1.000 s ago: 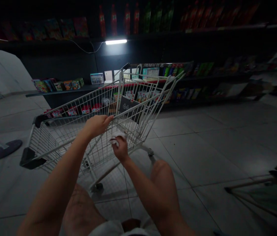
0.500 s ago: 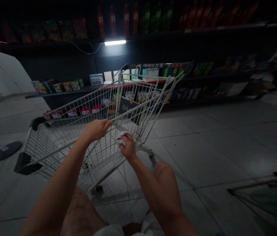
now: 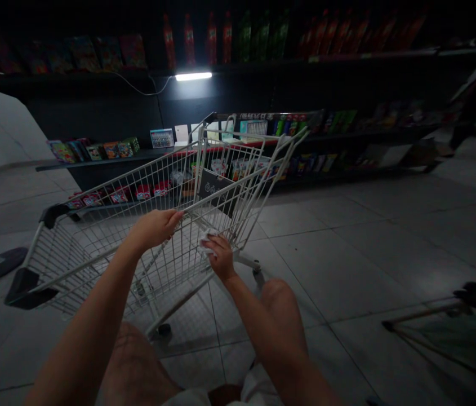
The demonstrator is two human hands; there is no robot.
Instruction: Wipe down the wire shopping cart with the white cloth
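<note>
A metal wire shopping cart (image 3: 170,265) stands side-on before me, its handle end to the right. My left hand (image 3: 156,228) is closed around the top side rail of the basket. Lower and to the right, my right hand (image 3: 221,257) holds a crumpled white cloth (image 3: 208,242) against the wire side near the cart's rear. Part of the cloth is hidden by the fingers. A dark panel with white print (image 3: 216,190) hangs on the child-seat part of the cart.
Behind the cart runs a dark shelf unit (image 3: 106,113) with bottles, boxes and packets, lit by a tube lamp (image 3: 193,76). A round dark base (image 3: 1,265) with a pole stands at left. A folding frame with green fabric (image 3: 440,332) is at lower right.
The view has shifted slightly, and the cart appears a little further left. My right hand has flattened somewhat over the white cloth. My left hand keeps its grip on the rail.
</note>
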